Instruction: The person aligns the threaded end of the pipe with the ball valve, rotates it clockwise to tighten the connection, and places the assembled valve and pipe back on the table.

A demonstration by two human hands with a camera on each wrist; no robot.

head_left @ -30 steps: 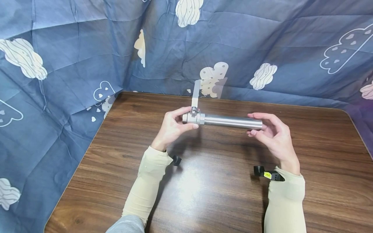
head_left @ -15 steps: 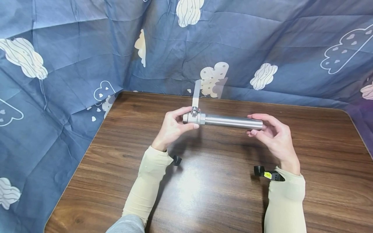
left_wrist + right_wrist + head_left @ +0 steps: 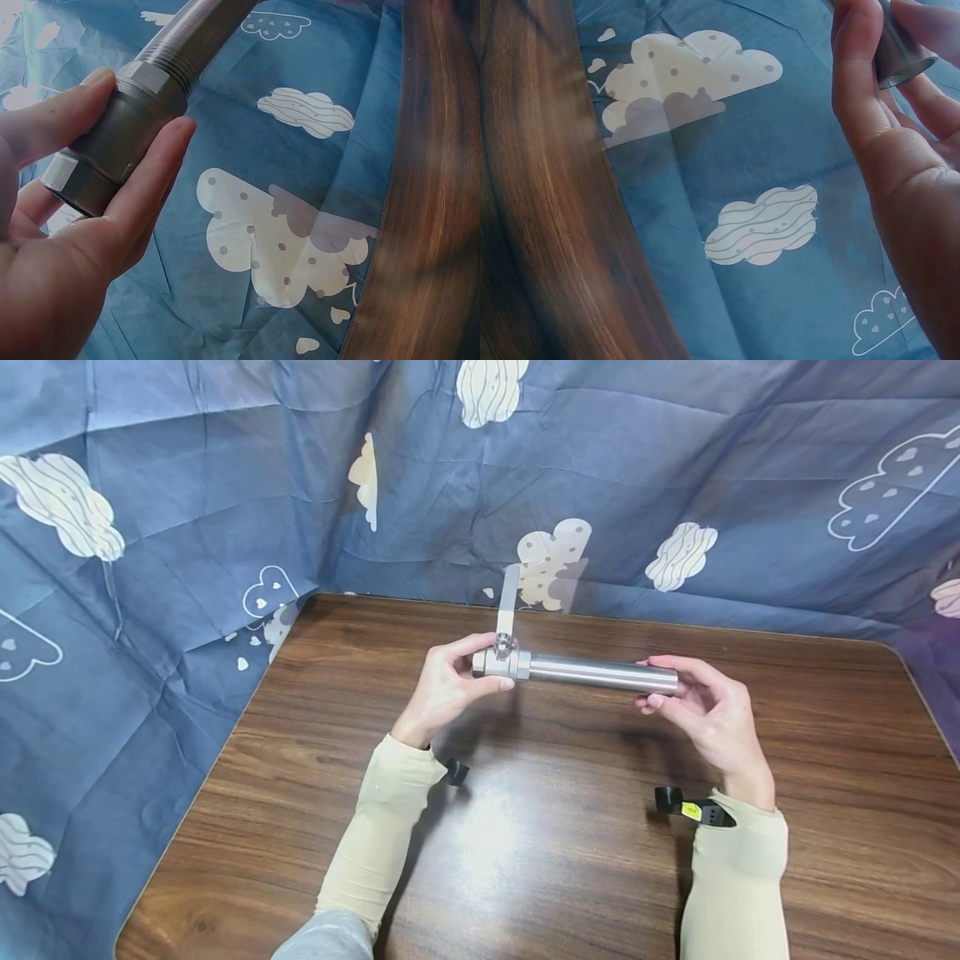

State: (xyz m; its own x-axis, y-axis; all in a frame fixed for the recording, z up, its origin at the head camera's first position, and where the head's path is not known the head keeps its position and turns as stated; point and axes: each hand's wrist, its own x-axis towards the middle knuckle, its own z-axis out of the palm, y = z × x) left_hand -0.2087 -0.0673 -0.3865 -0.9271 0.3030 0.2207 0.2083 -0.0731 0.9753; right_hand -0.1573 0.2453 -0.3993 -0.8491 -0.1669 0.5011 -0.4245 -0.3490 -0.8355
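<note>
A steel ball valve (image 3: pixel 500 663) is joined to a shiny metal pipe (image 3: pixel 600 673), and both are held above the table. The valve's flat lever handle (image 3: pixel 508 597) points away toward the curtain. My left hand (image 3: pixel 442 687) grips the valve body between thumb and fingers. In the left wrist view, threads on the pipe (image 3: pixel 196 37) show just beyond the valve's hex end (image 3: pixel 146 79). My right hand (image 3: pixel 711 706) pinches the pipe's far end. The open rim of the pipe (image 3: pixel 901 64) appears between the fingers in the right wrist view.
Beneath the hands lies a brown wood-grain table (image 3: pixel 570 860). A blue curtain with cloud prints (image 3: pixel 600 460) hangs along its back and left edges. A black camera mount (image 3: pixel 693 810) is strapped at the right wrist, and another black piece (image 3: pixel 456 772) shows at the left.
Both hands keep their hold on the valve and pipe. The whole scene has shifted a few pixels to the right; nothing else has visibly moved.
</note>
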